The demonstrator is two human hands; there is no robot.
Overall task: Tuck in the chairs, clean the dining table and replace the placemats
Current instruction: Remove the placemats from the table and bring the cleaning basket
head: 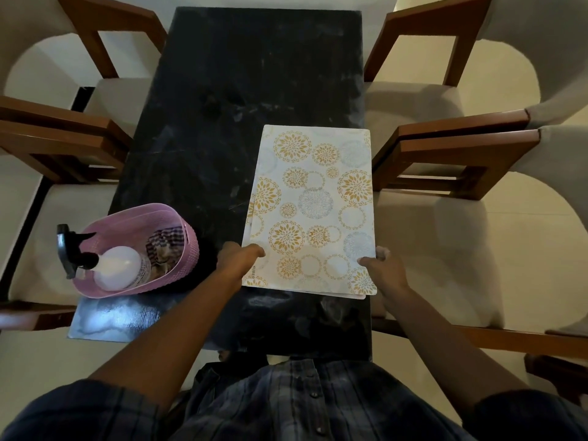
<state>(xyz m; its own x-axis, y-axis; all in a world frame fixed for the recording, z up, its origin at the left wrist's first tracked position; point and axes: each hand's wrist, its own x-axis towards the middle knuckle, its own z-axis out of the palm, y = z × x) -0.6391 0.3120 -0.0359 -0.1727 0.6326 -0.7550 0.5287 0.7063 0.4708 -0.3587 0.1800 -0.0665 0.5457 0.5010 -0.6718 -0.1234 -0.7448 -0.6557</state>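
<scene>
1. The left hand (pixel 237 261) grasps the near left corner of the placemats (pixel 313 211). Its thumb lies on top and the other fingers are out of sight beneath the edge.
2. The right hand (pixel 386 270) grasps the near right corner the same way. The thumb is on the top face and the fingertips show just past the right edge.
3. The placemats form a stack. Offset edges are visible along the left side and at the lower right corner.
4. The stack sits right of centre in the frame, on the right half of the dark surface (pixel 241 90). Its right edge runs along the surface's right edge.
5. The long axis of the stack runs up and down the frame, in line with the surface's length. The printed face is up, with gold and grey circular motifs.
6. Whether the near end lies flat or is raised cannot be told.
7. A pink basket (pixel 187 249) stands at lower left on the surface, apart from the stack. It holds a spray bottle (pixel 117 265) and a striped cloth (pixel 164 246).
8. Wooden-armed chairs (pixel 445 144) stand along both long sides of the surface.
</scene>
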